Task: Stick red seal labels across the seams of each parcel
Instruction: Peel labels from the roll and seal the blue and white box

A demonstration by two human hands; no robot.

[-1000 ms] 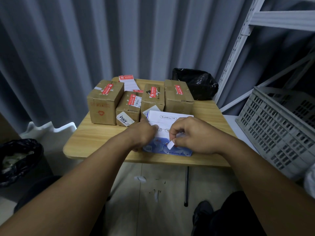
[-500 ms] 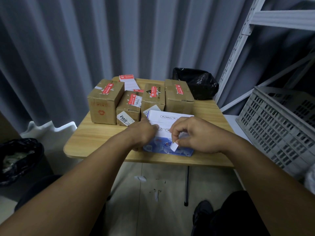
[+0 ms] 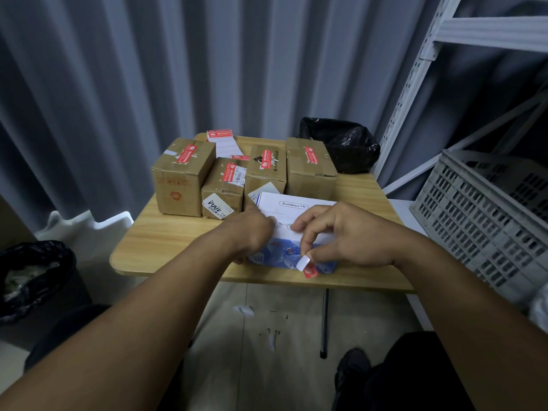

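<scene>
**A:** Where is the red seal label (image 3: 310,271)?

**B:** The right hand (image 3: 341,238) pinches it at the table's (image 3: 166,247) front edge, by the near side of the blue-and-white parcel (image 3: 296,206).

**A:** How will it handle?

**B:** Probably feather-light, limp and tacky. Hold one end and keep off the glue.

**A:** And the left hand (image 3: 252,229)?

**B:** It rests on the parcel's left side. I cannot tell its grip.

**A:** Counts?

**B:** One such parcel, four cardboard boxes (image 3: 184,173) behind it, each wearing a red seal, and one label stack (image 3: 221,137) at the far edge.
</scene>
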